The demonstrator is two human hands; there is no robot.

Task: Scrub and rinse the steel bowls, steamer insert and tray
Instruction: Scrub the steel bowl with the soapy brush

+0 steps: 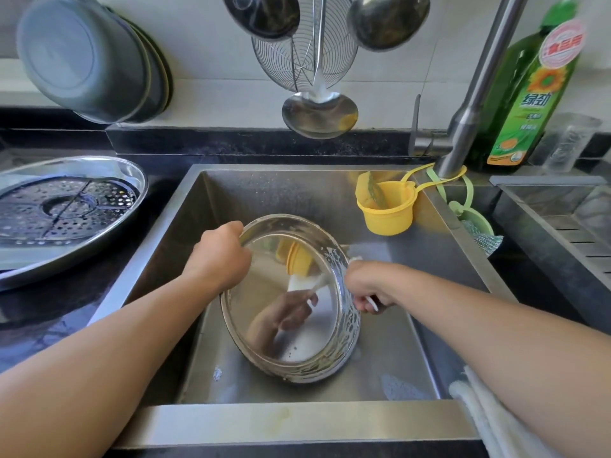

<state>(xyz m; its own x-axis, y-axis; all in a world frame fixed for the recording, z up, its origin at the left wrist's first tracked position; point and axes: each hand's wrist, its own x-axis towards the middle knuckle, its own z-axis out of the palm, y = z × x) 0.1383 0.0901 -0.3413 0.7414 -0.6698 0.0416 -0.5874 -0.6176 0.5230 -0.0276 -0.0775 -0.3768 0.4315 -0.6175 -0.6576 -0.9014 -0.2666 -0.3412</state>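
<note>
Within the stainless steel sink basin (380, 200), at the centre of view, a round shallow steel bowl (291, 325) is standing tilted on its lower edge, its mirrored underside facing the camera and suds clinging along its 3 o'clock wall. Left hand (220, 256) is gripping the bowl's rim at 11 o'clock, fingers curled over the edge. Right hand (367, 287) is pressing against the bowl's soapy 3 o'clock side, fingers curled round a white cleaning cloth (372, 304), only a small part of which is showing. Foam patches are lying on the basin floor at 6 o'clock.

On the dark counter (49, 319) at 9 o'clock, an oval steel tray (125, 173) is carrying a perforated round steamer insert (66, 206). Stacked steel bowls (86, 57) are hanging on the wall at 10 o'clock. At 12 o'clock, a wire skimmer (304, 51) and a steel ladle (319, 115) are hanging. A yellow plastic cup-shaped holder (386, 206) is hanging inside the basin at 2 o'clock from the steel faucet (469, 107), beside a green detergent bottle (525, 94).
</note>
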